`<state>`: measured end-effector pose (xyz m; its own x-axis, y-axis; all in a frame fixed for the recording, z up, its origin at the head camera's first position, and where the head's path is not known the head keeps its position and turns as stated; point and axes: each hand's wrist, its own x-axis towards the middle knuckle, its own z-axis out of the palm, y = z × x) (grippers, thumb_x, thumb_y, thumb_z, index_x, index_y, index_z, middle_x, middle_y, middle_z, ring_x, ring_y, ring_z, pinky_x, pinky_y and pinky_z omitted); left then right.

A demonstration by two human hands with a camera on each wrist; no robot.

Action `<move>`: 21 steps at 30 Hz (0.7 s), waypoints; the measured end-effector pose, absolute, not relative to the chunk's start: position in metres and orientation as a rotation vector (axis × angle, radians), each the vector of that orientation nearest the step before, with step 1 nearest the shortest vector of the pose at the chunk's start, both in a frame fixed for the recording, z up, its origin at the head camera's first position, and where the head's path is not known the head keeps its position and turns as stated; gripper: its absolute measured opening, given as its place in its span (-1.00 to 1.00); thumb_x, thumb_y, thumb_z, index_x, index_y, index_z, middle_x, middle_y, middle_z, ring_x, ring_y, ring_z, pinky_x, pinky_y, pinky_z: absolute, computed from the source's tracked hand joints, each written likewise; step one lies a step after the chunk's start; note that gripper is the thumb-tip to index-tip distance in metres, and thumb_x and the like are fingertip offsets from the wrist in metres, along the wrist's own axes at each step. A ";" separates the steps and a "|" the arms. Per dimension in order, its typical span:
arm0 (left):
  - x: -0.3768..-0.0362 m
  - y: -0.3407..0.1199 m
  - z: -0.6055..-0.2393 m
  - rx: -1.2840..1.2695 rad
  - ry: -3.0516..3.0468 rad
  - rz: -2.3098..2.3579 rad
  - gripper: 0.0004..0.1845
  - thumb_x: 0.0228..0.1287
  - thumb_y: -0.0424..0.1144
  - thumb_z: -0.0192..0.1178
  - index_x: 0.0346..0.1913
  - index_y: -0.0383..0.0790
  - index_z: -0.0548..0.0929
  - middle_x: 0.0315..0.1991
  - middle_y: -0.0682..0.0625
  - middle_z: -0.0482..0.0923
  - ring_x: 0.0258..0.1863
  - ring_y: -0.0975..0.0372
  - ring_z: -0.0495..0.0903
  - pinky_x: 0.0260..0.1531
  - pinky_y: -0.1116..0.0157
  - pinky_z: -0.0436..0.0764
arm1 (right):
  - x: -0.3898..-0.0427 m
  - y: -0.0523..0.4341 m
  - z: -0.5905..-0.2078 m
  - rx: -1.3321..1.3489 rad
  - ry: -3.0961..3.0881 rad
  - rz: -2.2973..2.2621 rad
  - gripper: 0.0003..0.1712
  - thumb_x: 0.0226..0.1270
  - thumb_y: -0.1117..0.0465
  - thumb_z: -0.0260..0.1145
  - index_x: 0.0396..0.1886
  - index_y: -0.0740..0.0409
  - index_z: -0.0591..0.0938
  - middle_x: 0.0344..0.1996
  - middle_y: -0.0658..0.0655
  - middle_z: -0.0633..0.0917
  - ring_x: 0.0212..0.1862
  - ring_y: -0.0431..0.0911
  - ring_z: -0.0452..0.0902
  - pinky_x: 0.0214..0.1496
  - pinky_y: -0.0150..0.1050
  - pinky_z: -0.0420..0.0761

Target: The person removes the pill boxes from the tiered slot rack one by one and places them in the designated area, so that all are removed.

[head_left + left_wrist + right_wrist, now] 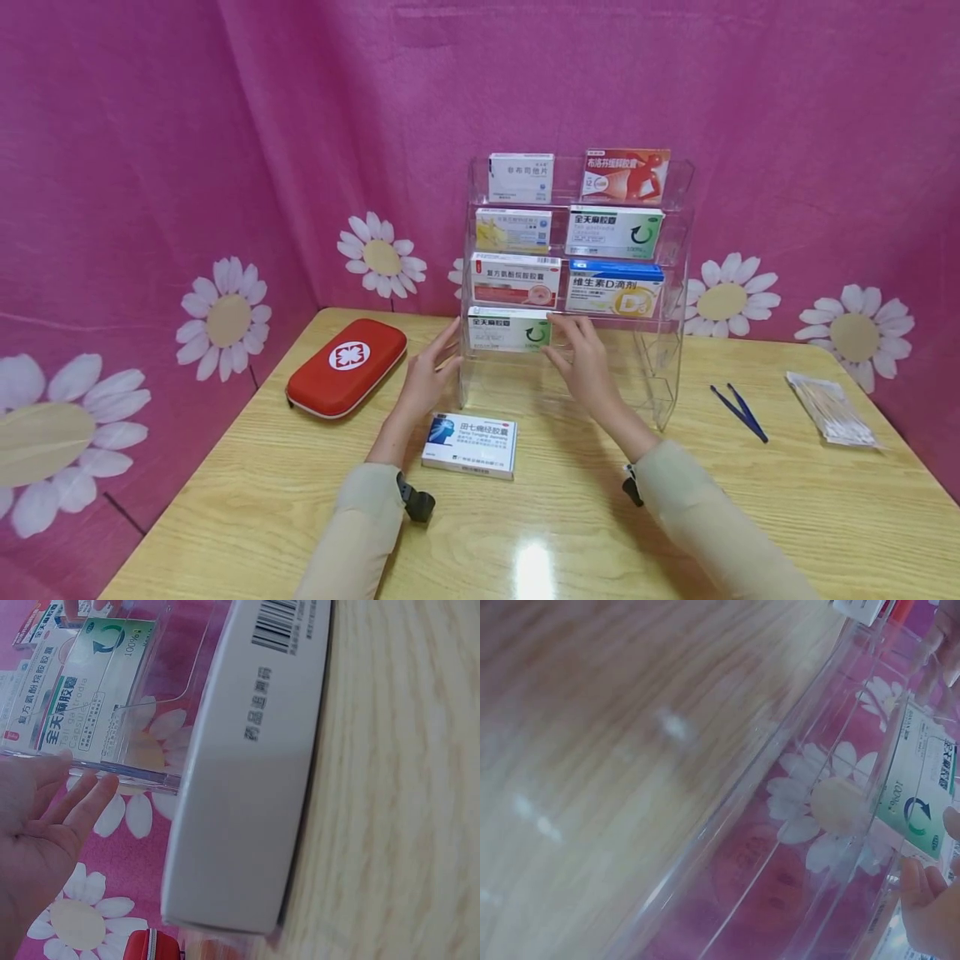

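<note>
A clear acrylic display rack [600, 367] holds medicine boxes in two columns. In its lowest occupied tier, at the left, lies a white-and-green medicine box [508, 331]. My right hand [588, 367] pinches that box's right end between thumb and fingers; the right wrist view shows the box end [915, 787] between them. My left hand [426, 377] is at the rack's left side, its fingers extended along the edge, as the left wrist view shows with the hand [45, 825]. A white-and-blue medicine box [470, 446] lies flat on the table near my left wrist.
A red zip case [347, 367] with a white emblem lies left of the rack. To the right are blue tweezers [741, 412] and a bag of cotton swabs [831, 410]. Behind the wooden table [247, 517] hangs a pink flowered cloth [375, 100].
</note>
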<state>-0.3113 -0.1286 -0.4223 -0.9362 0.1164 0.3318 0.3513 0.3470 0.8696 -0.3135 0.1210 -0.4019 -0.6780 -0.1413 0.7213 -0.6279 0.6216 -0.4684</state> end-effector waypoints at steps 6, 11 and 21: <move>-0.312 -0.129 -0.426 -0.421 -2.401 -1.620 -0.30 0.35 -0.44 0.15 0.49 0.00 0.25 0.41 -0.12 0.38 0.33 0.00 0.48 0.24 0.09 0.55 | -0.322 0.119 -0.403 0.565 -2.279 0.958 -0.39 0.15 0.38 0.43 0.25 0.24 0.53 -0.09 0.31 0.53 -0.13 0.11 0.56 -0.07 -0.06 0.73; -0.312 -0.128 -0.427 -0.423 -2.401 -1.603 -0.31 0.34 -0.44 0.16 0.49 -0.01 0.26 0.41 -0.13 0.39 0.32 0.00 0.49 0.24 0.10 0.54 | -0.326 0.118 -0.406 0.561 -2.297 0.958 -0.45 0.18 0.39 0.40 0.21 0.25 0.55 -0.06 0.32 0.51 -0.10 0.15 0.56 -0.01 -0.02 0.72; -0.312 -0.128 -0.425 -0.424 -2.389 -1.595 -0.29 0.33 -0.47 0.16 0.49 0.02 0.27 0.41 -0.12 0.38 0.31 0.00 0.50 0.23 0.09 0.55 | -0.326 0.113 -0.407 0.571 -2.231 0.991 -0.57 0.17 0.43 0.39 0.06 0.28 0.56 -0.08 0.34 0.55 -0.11 0.21 0.60 0.03 0.04 0.71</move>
